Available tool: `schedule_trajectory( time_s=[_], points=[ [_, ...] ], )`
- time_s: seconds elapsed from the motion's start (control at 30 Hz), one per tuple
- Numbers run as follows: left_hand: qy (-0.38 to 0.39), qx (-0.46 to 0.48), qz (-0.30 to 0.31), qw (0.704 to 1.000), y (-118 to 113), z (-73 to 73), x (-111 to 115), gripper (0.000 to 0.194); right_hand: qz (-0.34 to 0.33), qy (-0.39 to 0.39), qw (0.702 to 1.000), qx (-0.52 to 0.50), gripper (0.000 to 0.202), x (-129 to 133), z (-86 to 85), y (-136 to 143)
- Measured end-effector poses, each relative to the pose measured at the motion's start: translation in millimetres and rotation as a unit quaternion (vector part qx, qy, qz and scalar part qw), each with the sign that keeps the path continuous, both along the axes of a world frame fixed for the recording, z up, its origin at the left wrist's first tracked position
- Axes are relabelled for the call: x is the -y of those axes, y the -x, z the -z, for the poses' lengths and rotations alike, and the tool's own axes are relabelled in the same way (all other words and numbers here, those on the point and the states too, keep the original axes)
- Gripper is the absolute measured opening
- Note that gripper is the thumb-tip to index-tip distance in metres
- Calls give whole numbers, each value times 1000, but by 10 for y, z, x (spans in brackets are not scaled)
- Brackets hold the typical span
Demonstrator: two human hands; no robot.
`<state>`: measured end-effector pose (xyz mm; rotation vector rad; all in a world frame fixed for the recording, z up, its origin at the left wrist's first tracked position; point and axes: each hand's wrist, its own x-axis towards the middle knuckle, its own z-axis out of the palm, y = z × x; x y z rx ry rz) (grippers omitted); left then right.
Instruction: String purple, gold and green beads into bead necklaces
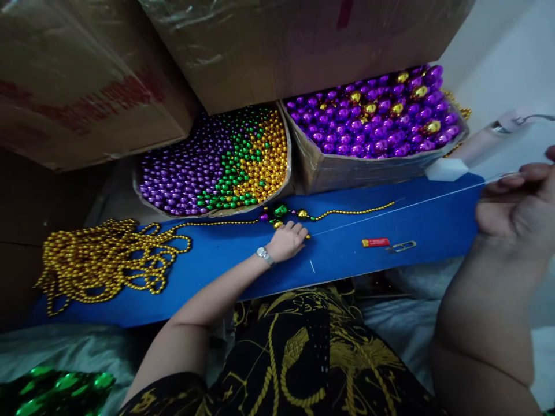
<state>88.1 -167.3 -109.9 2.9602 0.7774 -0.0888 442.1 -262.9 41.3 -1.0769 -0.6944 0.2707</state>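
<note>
My left hand [287,241], with a silver watch on its wrist, lies on the blue table [333,254] with its fingers pressed down over a bead or string end. Just above it sit a large green bead [280,210], a gold bead [302,214] and smaller beads on a strand. A thin white thread [373,218] runs taut from my left hand up to my right hand [515,199], raised at the right edge with fingers curled round the thread. A gold bead strand [355,212] extends right from the large beads.
A heap of gold bead strands [108,260] lies at the left. Behind are a box of small mixed beads [289,179] and a box of purple beads [347,167]. A red packet [376,242] and thread snips [404,247] lie right of centre. Large cartons [277,63] overhang the back.
</note>
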Motion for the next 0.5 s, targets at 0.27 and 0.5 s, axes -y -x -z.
schedule_trajectory(
  time_s=[0.27, 0.5],
  points=[
    [-53, -48, -109, 991, 535, -73, -17, 46, 12, 10, 1000, -1, 17, -89, 191, 567],
    [-90, 116, -112, 983, 929, -404, 40, 56, 24, 8, 996, 81, 25, -82, 302, 824]
  ],
)
